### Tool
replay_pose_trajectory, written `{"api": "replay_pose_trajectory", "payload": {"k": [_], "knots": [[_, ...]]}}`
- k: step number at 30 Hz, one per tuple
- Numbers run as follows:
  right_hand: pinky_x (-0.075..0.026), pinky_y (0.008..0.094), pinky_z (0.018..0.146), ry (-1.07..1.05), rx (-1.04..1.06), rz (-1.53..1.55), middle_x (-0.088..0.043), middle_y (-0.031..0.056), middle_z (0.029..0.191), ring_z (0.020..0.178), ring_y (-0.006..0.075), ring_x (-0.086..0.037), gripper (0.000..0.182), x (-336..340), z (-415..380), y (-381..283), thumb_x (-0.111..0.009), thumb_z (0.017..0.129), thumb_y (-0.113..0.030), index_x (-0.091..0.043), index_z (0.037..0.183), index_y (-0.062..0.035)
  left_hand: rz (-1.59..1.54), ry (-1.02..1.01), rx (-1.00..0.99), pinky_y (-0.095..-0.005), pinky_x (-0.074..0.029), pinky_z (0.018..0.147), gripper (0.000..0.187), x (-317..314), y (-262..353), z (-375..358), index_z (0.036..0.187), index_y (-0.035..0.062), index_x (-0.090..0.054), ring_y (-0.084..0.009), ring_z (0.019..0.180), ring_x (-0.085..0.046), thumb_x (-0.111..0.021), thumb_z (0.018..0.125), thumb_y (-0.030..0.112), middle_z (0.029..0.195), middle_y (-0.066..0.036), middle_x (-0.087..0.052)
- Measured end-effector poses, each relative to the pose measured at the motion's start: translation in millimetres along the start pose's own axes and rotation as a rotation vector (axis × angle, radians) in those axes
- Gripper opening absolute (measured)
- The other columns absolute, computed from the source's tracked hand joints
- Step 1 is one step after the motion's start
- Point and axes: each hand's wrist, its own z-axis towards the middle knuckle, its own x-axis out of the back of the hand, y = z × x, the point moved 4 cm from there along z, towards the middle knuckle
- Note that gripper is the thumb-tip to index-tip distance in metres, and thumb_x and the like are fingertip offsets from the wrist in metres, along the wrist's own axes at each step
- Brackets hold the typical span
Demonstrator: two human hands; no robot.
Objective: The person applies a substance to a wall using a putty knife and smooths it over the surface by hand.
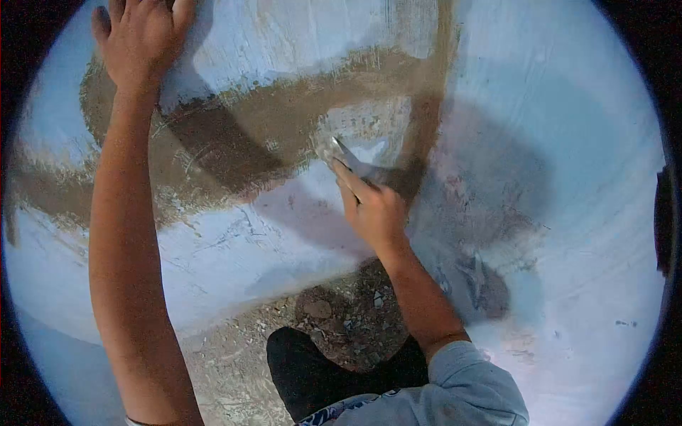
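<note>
I see a big brown patch (263,117) on the pale wall (220,255). The left hand (145,39) is above the left end of the patch, with its grip spread and its fingertips cut off from sight. The right hand (380,213) is below the right part of the patch. Its grip is pinching a scraper (329,150), with one finger stretched along it. The scraper's blade is right beside the patch's lower edge, on paler wall. Well below the patch, crumbly bits lie on the ground (234,355) near dark trousers (305,369).
</note>
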Motion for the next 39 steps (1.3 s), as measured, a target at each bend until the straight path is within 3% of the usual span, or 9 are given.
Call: {"api": "replay_pose_trajectory", "payload": {"k": [4,7,14,17,20,27,30,36,39], "knots": [[-0.056,0.0426,0.059,0.062,0.030,0.040,-0.075,0.0150,0.084,0.068,0.0358,-0.072,0.040,-1,-10,0,-0.073,0.093,-0.019,-0.072,0.132,-0.0278,-0.034,0.016,0.004,-0.0532,-0.013,0.128,0.058,5,2,3,0.161,0.0245,-0.039,-0.0332,0.157,-0.025,-0.045,0.106,0.044,0.170,-0.007,-0.032],[-0.056,0.0427,0.060,-0.042,-0.060,0.007,-0.075,0.0158,0.083,0.067,0.0355,-0.071,0.038,-1,22,-25,-0.073,0.093,-0.019,-0.074,0.130,-0.0271,-0.003,0.015,-0.006,-0.0528,-0.013,0.128,0.057,7,6,1,0.161,0.0252,-0.040,-0.0320,0.157,-0.025,-0.045,0.107,0.043,0.169,-0.006,-0.033],[-0.055,0.0465,0.061,0.090,0.027,0.117,-0.074,0.0176,0.083,0.070,0.0403,-0.070,0.037,-14,-10,11,-0.069,0.095,-0.020,-0.072,0.131,-0.0285,-0.020,-0.002,0.032,-0.0527,-0.014,0.128,0.057,3,4,1,0.161,0.0261,-0.039,-0.0331,0.157,-0.024,-0.047,0.106,0.042,0.169,-0.007,-0.032],[-0.056,0.0469,0.062,0.014,-0.050,0.062,-0.074,0.0165,0.082,0.070,0.0395,-0.071,0.039,-3,25,-25,-0.069,0.095,-0.020,-0.071,0.133,-0.0291,-0.061,0.008,0.005,-0.0532,-0.014,0.128,0.058,6,7,2,0.161,0.0252,-0.039,-0.0336,0.157,-0.025,-0.046,0.106,0.042,0.170,-0.007,-0.031],[-0.057,0.0487,0.058,0.042,-0.033,0.055,-0.070,0.0165,0.072,0.063,0.0384,-0.069,0.039,-1,22,-25,-0.067,0.095,-0.023,-0.070,0.133,-0.0305,-0.031,-0.014,0.004,-0.0529,-0.013,0.128,0.058,7,4,2,0.161,0.0246,-0.040,-0.0336,0.157,-0.024,-0.046,0.106,0.042,0.170,-0.007,-0.031],[-0.058,0.0499,0.060,-0.021,-0.045,0.041,-0.071,0.0186,0.073,0.064,0.0400,-0.070,0.037,2,25,-19,-0.065,0.098,-0.027,-0.069,0.135,-0.0274,0.004,0.002,0.015,-0.0529,-0.012,0.128,0.059,7,8,2,0.161,0.0246,-0.039,-0.0309,0.159,-0.022,-0.044,0.106,0.045,0.171,-0.006,-0.029],[-0.058,0.0458,0.069,-0.067,-0.083,0.066,-0.075,0.0188,0.091,0.076,0.0404,-0.072,0.039,9,30,-24,-0.070,0.095,-0.018,-0.071,0.133,-0.0259,0.034,-0.019,0.002,-0.0527,-0.012,0.128,0.059,3,3,2,0.161,0.0243,-0.039,-0.0313,0.158,-0.022,-0.044,0.106,0.045,0.171,-0.006,-0.029],[-0.058,0.0468,0.069,-0.157,-0.148,0.009,-0.075,0.0194,0.092,0.077,0.0398,-0.072,0.036,7,31,-19,-0.068,0.097,-0.022,-0.071,0.133,-0.0258,0.070,-0.022,0.009,-0.0517,-0.012,0.129,0.058,-1,4,2,0.161,0.0244,-0.038,-0.0315,0.158,-0.023,-0.045,0.107,0.044,0.171,-0.006,-0.028],[-0.058,0.0469,0.067,-0.097,-0.112,0.035,-0.074,0.0198,0.088,0.075,0.0397,-0.072,0.036,14,26,-19,-0.069,0.097,-0.021,-0.072,0.132,-0.0267,0.119,-0.057,0.036,-0.0508,-0.013,0.129,0.057,12,12,3,0.161,0.0248,-0.040,-0.0299,0.158,-0.023,-0.046,0.107,0.043,0.171,-0.004,-0.030]]}}
